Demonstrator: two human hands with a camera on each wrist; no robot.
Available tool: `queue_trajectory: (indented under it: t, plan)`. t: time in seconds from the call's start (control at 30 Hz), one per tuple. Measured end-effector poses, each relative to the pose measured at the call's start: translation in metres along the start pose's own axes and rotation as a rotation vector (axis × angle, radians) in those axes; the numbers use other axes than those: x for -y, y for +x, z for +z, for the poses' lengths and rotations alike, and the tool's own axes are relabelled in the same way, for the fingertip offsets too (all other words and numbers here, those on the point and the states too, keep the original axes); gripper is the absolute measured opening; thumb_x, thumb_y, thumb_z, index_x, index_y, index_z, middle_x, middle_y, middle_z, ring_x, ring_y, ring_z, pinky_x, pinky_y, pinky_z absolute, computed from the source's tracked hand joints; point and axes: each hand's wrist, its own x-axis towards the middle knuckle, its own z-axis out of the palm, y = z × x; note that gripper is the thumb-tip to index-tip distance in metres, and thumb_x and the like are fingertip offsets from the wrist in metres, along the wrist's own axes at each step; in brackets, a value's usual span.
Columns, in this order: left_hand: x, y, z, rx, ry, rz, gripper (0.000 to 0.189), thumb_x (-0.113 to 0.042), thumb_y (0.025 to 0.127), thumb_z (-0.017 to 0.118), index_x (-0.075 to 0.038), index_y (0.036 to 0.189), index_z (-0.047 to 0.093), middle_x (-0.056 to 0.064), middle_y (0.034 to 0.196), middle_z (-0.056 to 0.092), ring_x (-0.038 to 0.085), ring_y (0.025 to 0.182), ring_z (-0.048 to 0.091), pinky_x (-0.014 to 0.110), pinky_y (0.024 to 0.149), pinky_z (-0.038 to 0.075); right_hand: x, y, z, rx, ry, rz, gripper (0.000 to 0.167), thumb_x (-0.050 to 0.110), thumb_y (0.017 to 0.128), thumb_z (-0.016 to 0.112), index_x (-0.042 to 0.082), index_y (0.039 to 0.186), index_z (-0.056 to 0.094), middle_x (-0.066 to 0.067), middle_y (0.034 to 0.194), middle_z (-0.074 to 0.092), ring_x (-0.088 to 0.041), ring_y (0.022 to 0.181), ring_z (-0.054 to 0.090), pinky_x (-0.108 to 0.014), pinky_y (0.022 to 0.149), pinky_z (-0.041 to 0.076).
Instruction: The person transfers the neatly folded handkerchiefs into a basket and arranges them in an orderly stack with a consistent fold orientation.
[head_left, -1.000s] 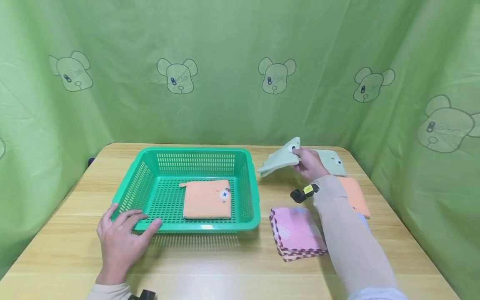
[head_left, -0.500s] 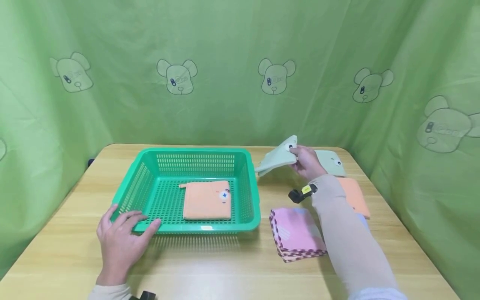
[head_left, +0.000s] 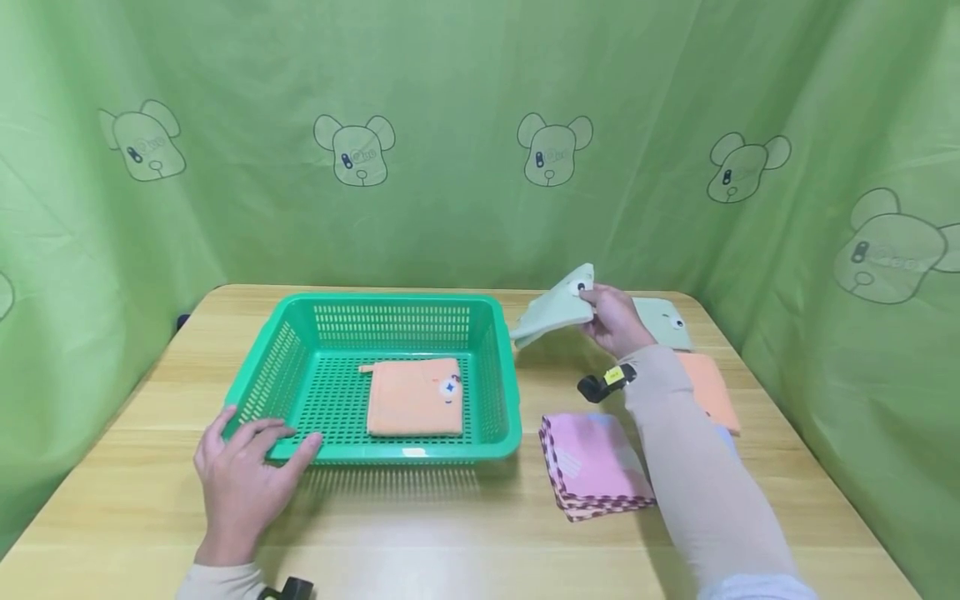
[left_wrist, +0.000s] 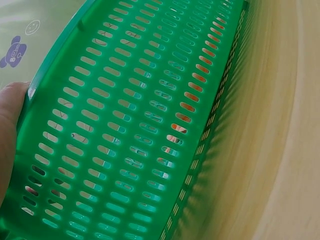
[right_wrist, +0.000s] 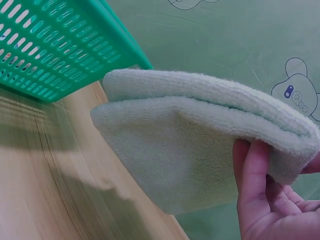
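Note:
My right hand (head_left: pixel 617 323) pinches a folded pale green towel (head_left: pixel 557 307) by its right end, with fingers beneath and the thumb over it. Tilted and raised off the table, the towel (right_wrist: pixel 170 145) shows its thick folded edge in the right wrist view. Its left tip comes right up to the rim of a green plastic basket (head_left: pixel 420 452). At the basket's near left corner, my left hand (head_left: pixel 243 475) grips the rim, fingers over the edge and thumb (left_wrist: pixel 11 115) along the front. A folded orange towel (head_left: pixel 412 400) lies flat inside the basket.
Another pale green towel (head_left: pixel 662 325) lies at the table's far right. Nearer are an orange towel (head_left: pixel 708 390) and a bluish one (head_left: pixel 726 440), partly hidden by my right sleeve. A pink checked-edge towel (head_left: pixel 600 458) lies right of the basket. Green curtains (head_left: pixel 450 225) surround the wooden table (head_left: pixel 420 533).
My right hand has shifted slightly left and up with the pale green towel, bringing its tip closer to the basket. My left hand and the basket have stayed put.

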Motion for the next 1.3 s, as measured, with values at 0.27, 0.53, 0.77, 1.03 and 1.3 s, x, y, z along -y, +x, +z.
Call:
queue_trajectory:
  t: [0.27, 0.53, 0.77, 1.03, 1.3]
  plan:
    - [-0.001, 0.001, -0.001, 0.006, 0.045, 0.011, 0.05, -0.052, 0.08, 0.066, -0.003, 0.082, 0.073, 0.019, 0.096, 0.069, 0.05, 0.126, 0.037, 0.069, 0.098, 0.021, 0.002, 0.0, 0.001, 0.007, 0.015, -0.006, 0.056, 0.008, 0.101, 0.043, 0.006, 0.152, 0.022, -0.008, 0.118, 0.049, -0.012, 0.079, 0.061, -0.017, 0.066, 0.052]
    - [-0.001, 0.001, 0.0, 0.018, 0.062, 0.002, 0.049, -0.052, 0.081, 0.066, -0.004, 0.082, 0.073, 0.02, 0.098, 0.069, 0.049, 0.127, 0.037, 0.068, 0.098, 0.022, 0.004, -0.003, 0.001, 0.01, 0.029, -0.011, 0.057, 0.008, 0.101, 0.044, 0.005, 0.153, 0.021, -0.008, 0.119, 0.048, -0.013, 0.086, 0.062, -0.021, 0.078, 0.053]
    - [-0.002, 0.001, 0.0, 0.03, 0.064, -0.009, 0.048, -0.051, 0.081, 0.066, -0.004, 0.082, 0.073, 0.019, 0.098, 0.069, 0.049, 0.127, 0.037, 0.069, 0.098, 0.022, 0.008, -0.006, 0.003, 0.012, 0.043, -0.011, 0.057, 0.007, 0.101, 0.045, 0.006, 0.153, 0.02, -0.008, 0.123, 0.048, -0.015, 0.093, 0.062, -0.024, 0.086, 0.051]
    - [-0.002, 0.002, -0.002, 0.034, 0.059, -0.02, 0.048, -0.051, 0.08, 0.067, -0.004, 0.082, 0.073, 0.02, 0.1, 0.069, 0.049, 0.126, 0.037, 0.069, 0.098, 0.022, 0.01, -0.008, 0.005, 0.023, 0.041, -0.015, 0.058, 0.008, 0.101, 0.044, 0.008, 0.153, 0.02, -0.007, 0.124, 0.048, -0.015, 0.096, 0.061, -0.024, 0.088, 0.05]
    - [0.0, 0.002, -0.001, 0.025, 0.052, -0.012, 0.049, -0.051, 0.08, 0.068, -0.003, 0.081, 0.073, 0.02, 0.099, 0.069, 0.049, 0.126, 0.038, 0.069, 0.098, 0.022, 0.011, -0.009, 0.008, 0.026, 0.063, -0.017, 0.057, 0.007, 0.101, 0.045, 0.007, 0.153, 0.021, -0.01, 0.136, 0.044, -0.017, 0.099, 0.061, -0.025, 0.088, 0.051]
